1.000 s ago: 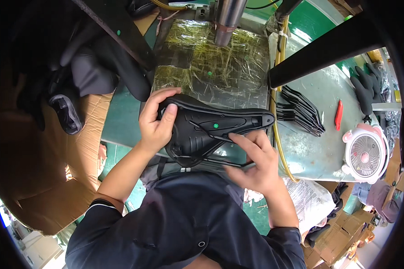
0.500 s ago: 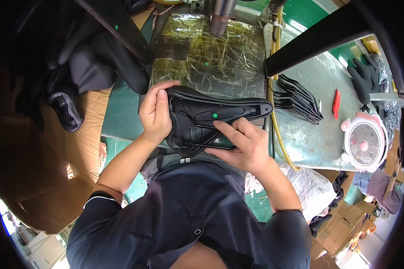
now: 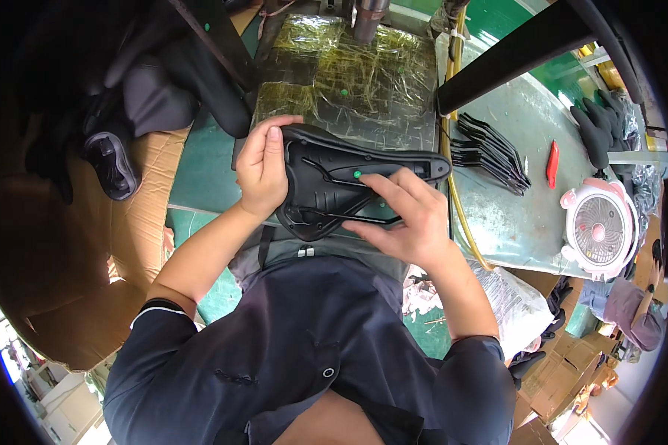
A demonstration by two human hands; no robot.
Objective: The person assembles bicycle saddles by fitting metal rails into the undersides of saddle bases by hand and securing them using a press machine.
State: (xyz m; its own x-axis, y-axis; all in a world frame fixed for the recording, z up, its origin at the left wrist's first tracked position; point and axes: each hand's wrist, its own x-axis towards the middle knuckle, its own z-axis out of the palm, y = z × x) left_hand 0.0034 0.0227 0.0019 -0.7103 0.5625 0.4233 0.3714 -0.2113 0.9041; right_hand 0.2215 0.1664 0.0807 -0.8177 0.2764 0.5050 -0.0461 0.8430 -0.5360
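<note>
A black bicycle saddle point(image 3: 323, 194) is held underside up in front of my body, its wide end to the left and its narrow nose to the right. My left hand point(image 3: 263, 167) grips the wide end, with the thumb on the underside and the other fingers hidden beneath. Over the nose half, my right hand point(image 3: 412, 215) has thumb and forefinger around the two thin black metal rails point(image 3: 360, 219). Its other fingers are curled, and the rails' right ends are hidden behind that hand.
A tape-wrapped block point(image 3: 312, 100) lies beyond the saddle, under a metal post point(image 3: 369, 21). To the right are stacked black rails point(image 3: 490, 152), a red-handled tool point(image 3: 552, 165) and a small fan point(image 3: 600, 228). At left, more saddles point(image 3: 111, 167) rest by a cardboard box point(image 3: 148, 215).
The saddle and both hands have shifted slightly away from my body. Both rails now show more plainly against the underside, with my right thumb and forefinger a little farther apart.
</note>
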